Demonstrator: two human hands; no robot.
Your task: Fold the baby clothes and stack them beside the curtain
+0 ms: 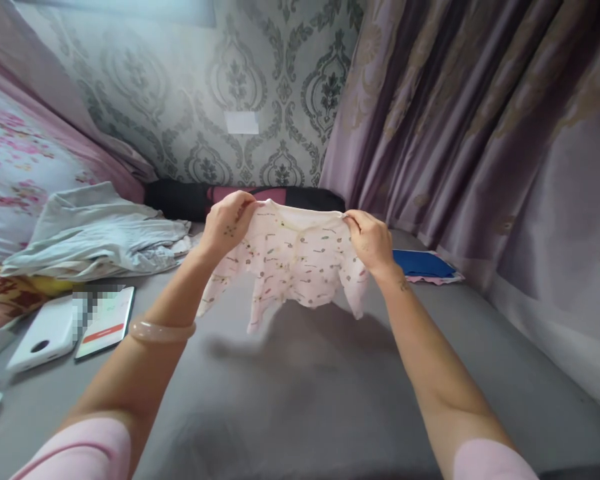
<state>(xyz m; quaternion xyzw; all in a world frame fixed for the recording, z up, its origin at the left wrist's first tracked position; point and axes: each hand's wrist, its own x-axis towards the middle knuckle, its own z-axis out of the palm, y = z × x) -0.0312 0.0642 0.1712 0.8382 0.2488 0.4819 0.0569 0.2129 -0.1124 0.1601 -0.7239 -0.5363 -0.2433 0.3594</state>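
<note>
A small pale pink garment (293, 257) with a tiny printed pattern hangs in the air above the grey bed sheet (300, 393). My left hand (229, 222) pinches its upper left edge, fingers closed. Its upper right edge is gripped the same way by my right hand (369, 239). The cloth is stretched between both hands and its lower part dangles free, casting a shadow on the sheet. A pale bangle (161, 331) sits on my left wrist.
A heap of light grey-green clothes (97, 233) lies at the left, with a white phone (45, 333) and a second phone (107, 321) beside it. A dark bolster (195, 199) lies along the wall. Blue folded cloth (423, 263) rests by the purple curtain (480, 133).
</note>
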